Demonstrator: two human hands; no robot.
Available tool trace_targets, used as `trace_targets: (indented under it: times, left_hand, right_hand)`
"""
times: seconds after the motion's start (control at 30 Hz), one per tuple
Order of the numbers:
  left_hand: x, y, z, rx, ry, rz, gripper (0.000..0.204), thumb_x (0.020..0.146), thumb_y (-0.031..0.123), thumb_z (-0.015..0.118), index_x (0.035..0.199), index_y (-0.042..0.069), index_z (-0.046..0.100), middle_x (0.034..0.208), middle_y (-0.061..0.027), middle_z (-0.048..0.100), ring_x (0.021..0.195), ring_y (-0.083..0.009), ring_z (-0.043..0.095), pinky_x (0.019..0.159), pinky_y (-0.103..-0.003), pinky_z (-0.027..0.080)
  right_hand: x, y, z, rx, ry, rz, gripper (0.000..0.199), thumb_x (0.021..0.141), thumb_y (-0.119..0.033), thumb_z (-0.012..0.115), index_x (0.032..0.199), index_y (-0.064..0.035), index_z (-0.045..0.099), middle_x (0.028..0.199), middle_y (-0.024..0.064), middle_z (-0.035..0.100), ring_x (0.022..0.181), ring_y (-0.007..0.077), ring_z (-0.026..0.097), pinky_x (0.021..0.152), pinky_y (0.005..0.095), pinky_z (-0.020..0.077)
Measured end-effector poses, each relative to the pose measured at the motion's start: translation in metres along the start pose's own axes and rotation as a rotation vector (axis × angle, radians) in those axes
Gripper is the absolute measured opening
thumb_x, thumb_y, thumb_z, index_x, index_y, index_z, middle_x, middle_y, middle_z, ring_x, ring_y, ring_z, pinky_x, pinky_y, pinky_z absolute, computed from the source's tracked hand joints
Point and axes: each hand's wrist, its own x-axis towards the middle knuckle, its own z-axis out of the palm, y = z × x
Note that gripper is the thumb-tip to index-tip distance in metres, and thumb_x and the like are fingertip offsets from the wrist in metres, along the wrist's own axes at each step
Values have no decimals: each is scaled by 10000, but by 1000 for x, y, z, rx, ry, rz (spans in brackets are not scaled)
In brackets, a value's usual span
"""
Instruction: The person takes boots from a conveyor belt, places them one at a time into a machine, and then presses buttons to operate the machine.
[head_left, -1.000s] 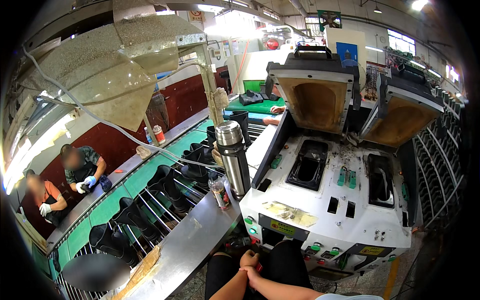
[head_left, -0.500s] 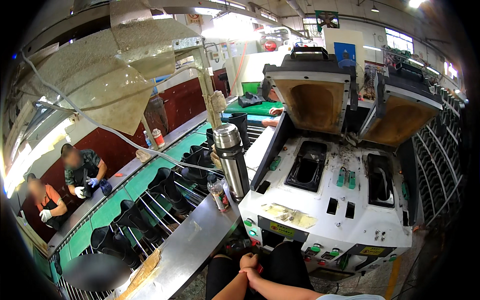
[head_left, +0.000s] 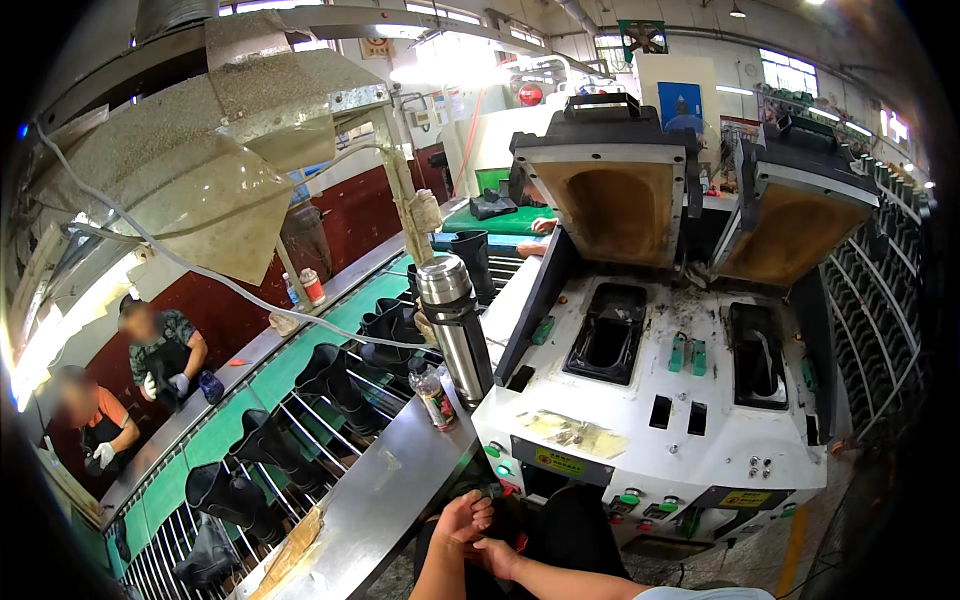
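Above my lap, my left hand (head_left: 466,515) is raised with its fingers curled in, and nothing shows in it. My right hand (head_left: 498,558) lies just below, its fingers closing against my left wrist; their tips are partly hidden. Both hands are between my dark-clad knees, in front of the white machine (head_left: 680,445). The machine has two raised lids, the left lid (head_left: 615,210) and the right lid (head_left: 795,235), each with a brown hollow underside. Beneath them are two black moulds, the left mould (head_left: 607,335) and the right mould (head_left: 758,355). Neither hand touches the machine.
A steel bench (head_left: 385,490) at my left bears a steel flask (head_left: 456,330) and a plastic bottle (head_left: 432,395). Several black boots (head_left: 335,385) lie on the roller conveyor (head_left: 300,405) beyond. Two gloved people work at the far left. A rack (head_left: 875,310) stands right.
My left hand has lifted and moved slightly left, while my right hand stays near its wrist. The view has shifted a little, and another boot shows at the conveyor's near end.
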Motion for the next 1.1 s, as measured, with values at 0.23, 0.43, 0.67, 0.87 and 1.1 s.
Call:
trace_targets:
  times: [0.23,0.43,0.67,0.87,1.1]
  left_hand:
    - [-42,13,52,976,21,-530,316,800,43,641,717,151,355,605,55,332,494,-70,358,430,-217,267]
    - [-32,-9,39,2106,237,131,121,746,86,642,723,38,534,670,-184,560,510,-288,509,480,-365,404]
    - [-18,-28,111,478,630,682,359,813,-19,583,595,129,339,515,48,327,433,-72,304,396,-251,239]
    - [-45,9,130,1156,-49,-510,295,843,9,508,616,113,349,540,34,340,465,-78,404,427,-237,311]
    - [-30,-12,62,2141,643,266,104,743,130,582,701,35,594,665,-200,599,598,-381,591,527,-445,463]
  right_hand:
    - [15,17,-3,-121,137,8,273,872,-316,509,1049,-119,577,889,30,660,860,174,643,731,304,485]
    - [2,8,24,-150,127,-13,183,905,-285,467,911,-149,589,779,0,629,681,129,585,610,266,444]
    - [10,8,10,-208,133,47,258,938,-292,378,983,-150,588,845,-1,639,757,110,589,642,256,447]
    - [-2,7,20,-210,188,-44,228,937,-269,403,962,-128,580,816,12,626,698,121,588,595,266,456]
    - [-9,4,34,-164,204,17,186,852,-197,498,996,-115,584,814,27,627,684,128,556,619,248,439]
